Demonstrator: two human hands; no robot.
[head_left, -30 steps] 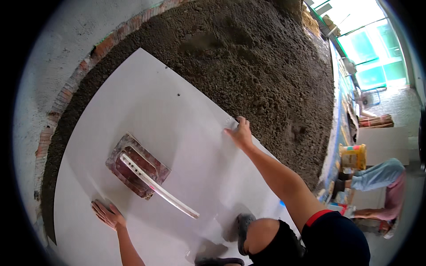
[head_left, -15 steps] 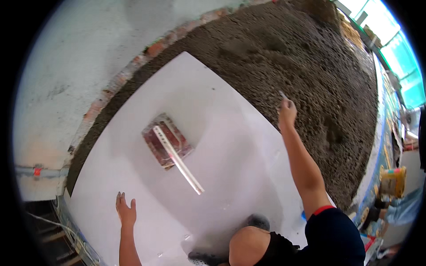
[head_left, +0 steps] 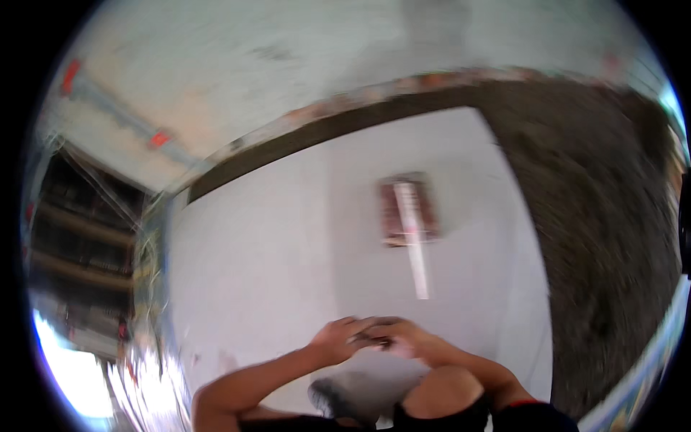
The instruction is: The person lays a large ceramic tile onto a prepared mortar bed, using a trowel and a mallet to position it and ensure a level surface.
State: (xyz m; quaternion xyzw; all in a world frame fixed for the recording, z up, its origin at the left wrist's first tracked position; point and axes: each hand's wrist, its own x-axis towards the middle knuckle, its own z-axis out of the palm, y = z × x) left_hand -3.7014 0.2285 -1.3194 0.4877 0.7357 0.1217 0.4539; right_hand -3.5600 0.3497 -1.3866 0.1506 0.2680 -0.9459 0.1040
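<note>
A large white tile (head_left: 252, 245) lies on the floor in dark mortar. On it rests a red-brown rectangular tool (head_left: 390, 212) with a long pale bar (head_left: 416, 266) along it. My left hand (head_left: 335, 338) and my right hand (head_left: 399, 335) meet above the tile, below the tool in the picture, closed around something small and dark that blur hides. My bent knee (head_left: 439, 389) and a dark shoe (head_left: 327, 396) are just below them.
A pale wall (head_left: 324, 43) with a strip of bare brick runs along the back. Rough dark mortar (head_left: 590, 237) spreads to the right. On the left are a dark opening (head_left: 83, 216), loose wires and bright light.
My view has swung left. My hands have left the tile and its right edge and come together near my knee. The co-worker and bucket have gone out of view.
</note>
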